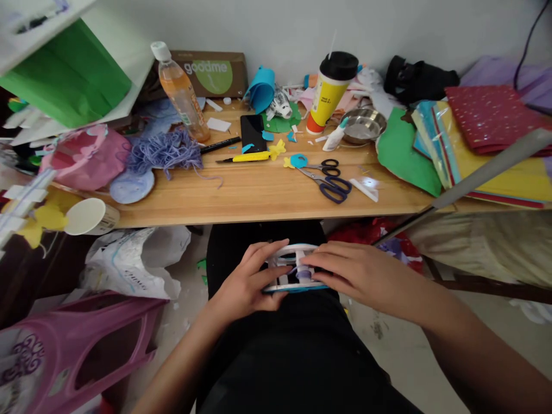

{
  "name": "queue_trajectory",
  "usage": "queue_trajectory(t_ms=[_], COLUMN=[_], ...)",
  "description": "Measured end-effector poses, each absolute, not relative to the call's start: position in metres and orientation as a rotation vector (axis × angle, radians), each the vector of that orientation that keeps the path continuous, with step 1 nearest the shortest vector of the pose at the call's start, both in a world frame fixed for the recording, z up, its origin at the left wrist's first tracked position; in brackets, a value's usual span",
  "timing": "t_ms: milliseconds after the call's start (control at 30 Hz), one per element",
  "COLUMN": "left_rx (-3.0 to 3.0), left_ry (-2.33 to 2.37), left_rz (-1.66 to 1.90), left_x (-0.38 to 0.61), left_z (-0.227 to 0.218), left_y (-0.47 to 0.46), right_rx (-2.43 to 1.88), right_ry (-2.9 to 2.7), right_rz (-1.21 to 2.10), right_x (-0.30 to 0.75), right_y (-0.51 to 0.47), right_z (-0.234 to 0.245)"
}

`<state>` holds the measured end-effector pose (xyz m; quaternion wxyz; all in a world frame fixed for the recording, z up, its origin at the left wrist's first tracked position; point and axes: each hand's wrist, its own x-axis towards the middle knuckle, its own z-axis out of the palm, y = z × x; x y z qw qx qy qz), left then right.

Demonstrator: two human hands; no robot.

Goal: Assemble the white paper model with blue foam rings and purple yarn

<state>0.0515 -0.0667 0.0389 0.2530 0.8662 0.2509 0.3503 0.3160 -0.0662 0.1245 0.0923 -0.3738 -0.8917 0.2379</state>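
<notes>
Over my lap I hold a white, round-rimmed frame [297,250] with crossbars and a blue lower edge; its exact kind I cannot make out. My left hand [249,280] grips its left side, fingers on top and thumb beneath. On the right side, my right hand [357,273] is closed around the rim and a crossbar. Between the hands, a little purple yarn [303,272] is wound around the inner crossbar. A bundle of the same purple yarn [166,150] lies on the desk at left.
On the wooden desk [241,198] lie scissors [330,183], a yellow utility knife [248,157] and a phone [252,133]. A bottle [183,95] and a yellow cup [330,95] stand behind. A grey pole [487,169] slants in from the right. A pink stool [86,339] is at lower left.
</notes>
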Motion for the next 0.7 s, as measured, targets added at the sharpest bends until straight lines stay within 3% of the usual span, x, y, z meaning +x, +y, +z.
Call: queue_trajectory(t_ms=[200,367,700], left_rx=[2.336,2.360,2.426], left_ry=[0.746,0.820,0.915], left_rz=[0.899,1.057,1.361], left_x=[0.052,0.041,0.017], left_z=[0.036,0.019,0.000], left_y=[-0.072,-0.071,-0.073], right_rx=[-1.367,-1.421,-1.092], right_ry=[-2.303,-2.191,-2.231], right_rz=[1.162,1.293,0.936], right_x=[0.310,0.321,0.311], right_y=[-0.068,-0.063,-0.068], right_z=[0.122,0.118,0.130])
